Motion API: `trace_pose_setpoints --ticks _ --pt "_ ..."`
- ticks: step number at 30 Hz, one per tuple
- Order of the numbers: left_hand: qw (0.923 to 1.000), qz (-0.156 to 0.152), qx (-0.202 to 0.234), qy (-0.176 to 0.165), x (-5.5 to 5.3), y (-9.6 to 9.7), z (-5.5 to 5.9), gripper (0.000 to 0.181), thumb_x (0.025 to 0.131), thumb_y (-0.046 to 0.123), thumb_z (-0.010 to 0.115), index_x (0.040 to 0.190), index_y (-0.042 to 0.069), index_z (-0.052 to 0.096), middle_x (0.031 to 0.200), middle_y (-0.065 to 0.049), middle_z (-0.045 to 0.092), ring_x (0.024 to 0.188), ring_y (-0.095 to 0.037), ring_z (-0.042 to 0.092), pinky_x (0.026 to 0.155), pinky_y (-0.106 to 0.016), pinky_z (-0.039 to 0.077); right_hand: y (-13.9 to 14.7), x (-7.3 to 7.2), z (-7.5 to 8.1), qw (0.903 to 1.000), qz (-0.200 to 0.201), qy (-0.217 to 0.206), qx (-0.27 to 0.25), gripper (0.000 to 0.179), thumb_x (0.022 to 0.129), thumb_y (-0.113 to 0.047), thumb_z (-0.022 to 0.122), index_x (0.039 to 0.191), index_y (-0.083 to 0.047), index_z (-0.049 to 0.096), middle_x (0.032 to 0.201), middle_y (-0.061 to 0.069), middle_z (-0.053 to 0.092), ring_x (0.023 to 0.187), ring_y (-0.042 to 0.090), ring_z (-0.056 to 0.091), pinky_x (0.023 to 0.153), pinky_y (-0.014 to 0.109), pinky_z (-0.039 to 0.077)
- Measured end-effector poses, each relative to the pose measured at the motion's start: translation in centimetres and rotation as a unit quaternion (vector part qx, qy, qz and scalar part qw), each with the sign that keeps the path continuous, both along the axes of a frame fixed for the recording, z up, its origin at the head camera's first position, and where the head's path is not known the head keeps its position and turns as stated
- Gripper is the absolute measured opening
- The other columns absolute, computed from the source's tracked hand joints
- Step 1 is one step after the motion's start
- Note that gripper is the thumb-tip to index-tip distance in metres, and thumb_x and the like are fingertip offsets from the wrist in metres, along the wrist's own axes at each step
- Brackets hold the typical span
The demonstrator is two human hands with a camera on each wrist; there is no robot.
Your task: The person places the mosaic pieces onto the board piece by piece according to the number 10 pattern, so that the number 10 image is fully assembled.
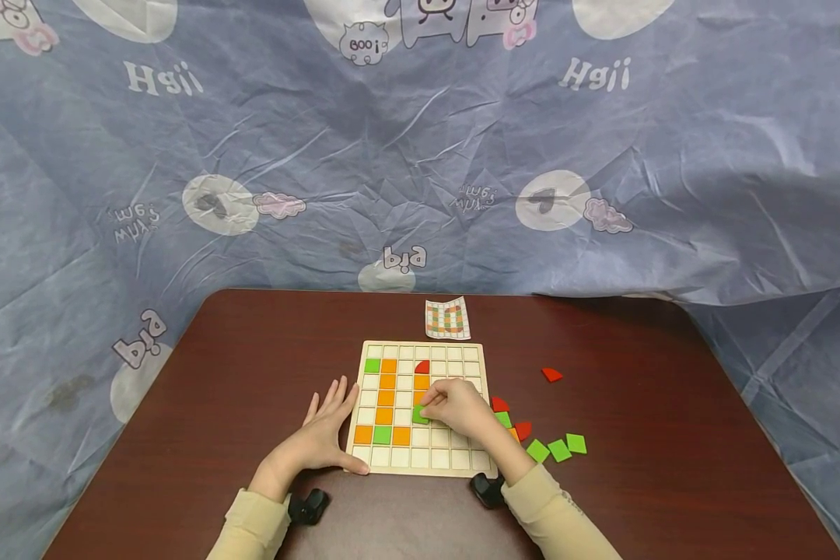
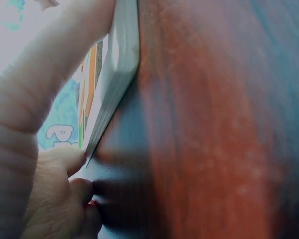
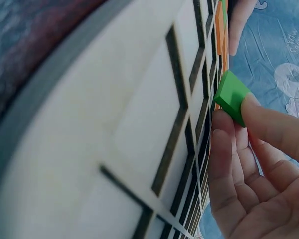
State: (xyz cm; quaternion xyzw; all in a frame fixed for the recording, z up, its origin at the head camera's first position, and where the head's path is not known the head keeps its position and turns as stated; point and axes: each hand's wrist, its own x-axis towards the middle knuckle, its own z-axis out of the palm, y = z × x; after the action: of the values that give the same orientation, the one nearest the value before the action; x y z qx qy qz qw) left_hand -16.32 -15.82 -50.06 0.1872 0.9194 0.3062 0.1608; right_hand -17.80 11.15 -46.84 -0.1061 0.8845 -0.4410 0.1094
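Note:
A pale wooden grid board (image 1: 420, 461) lies on the table, some of its cells filled with orange and green squares and one red quarter-circle piece (image 1: 423, 367). My right hand (image 1: 458, 406) pinches a green square tile (image 3: 232, 95) between thumb and fingers. In the right wrist view that tile is tilted, close over the board's surface. My left hand (image 1: 322, 439) is spread at the board's left edge, thumb near the lower left corner and fingers along the side. The left wrist view shows its thumb (image 2: 50, 59) against the board's edge.
Right of the board lie loose green squares (image 1: 558, 450), red quarter-circle pieces (image 1: 551, 375) and an orange piece partly hidden by my right forearm. A small printed pattern card (image 1: 448, 319) lies behind the board. A patterned blue cloth (image 1: 406, 155) hangs behind the table.

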Motion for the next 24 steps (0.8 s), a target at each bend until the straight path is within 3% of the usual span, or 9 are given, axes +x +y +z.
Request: trace_pose_setpoints --ticks 11,19,24 --pt "1.0000 0.000 0.000 0.004 0.0 0.0 0.1 0.138 0.055 0.047 0.094 0.158 0.002 0.013 0.164 -0.024 -0.002 0.153 -0.039 -0.004 0.118 -0.063 -0.007 -0.6 0.0 0.1 0.9985 0.022 0.023 0.044 0.004 0.082 -0.007 0.078 0.082 -0.009 0.074 0.073 -0.003 0.067 0.066 0.007 0.056 0.064 0.024 0.049" --pt "1.0000 -0.004 0.005 0.000 0.0 -0.1 0.2 0.138 0.057 0.047 0.094 0.158 0.002 0.011 0.164 -0.023 -0.003 0.153 -0.039 -0.005 0.118 -0.063 -0.007 -1.0 0.0 -0.1 0.9942 0.014 0.066 0.083 0.010 0.079 -0.005 0.080 0.075 -0.009 0.072 0.076 0.000 0.061 0.067 0.009 0.052 0.061 0.022 0.046" --pt "1.0000 -0.005 0.008 0.000 0.0 -0.1 0.1 0.138 0.057 0.048 0.093 0.158 0.002 0.011 0.164 -0.023 -0.003 0.153 -0.039 -0.004 0.118 -0.062 -0.007 -1.0 0.1 -0.4 0.9930 0.005 0.072 0.094 0.013 0.078 -0.007 0.081 0.073 -0.011 0.069 0.074 -0.001 0.058 0.069 0.010 0.052 0.065 0.024 0.049"
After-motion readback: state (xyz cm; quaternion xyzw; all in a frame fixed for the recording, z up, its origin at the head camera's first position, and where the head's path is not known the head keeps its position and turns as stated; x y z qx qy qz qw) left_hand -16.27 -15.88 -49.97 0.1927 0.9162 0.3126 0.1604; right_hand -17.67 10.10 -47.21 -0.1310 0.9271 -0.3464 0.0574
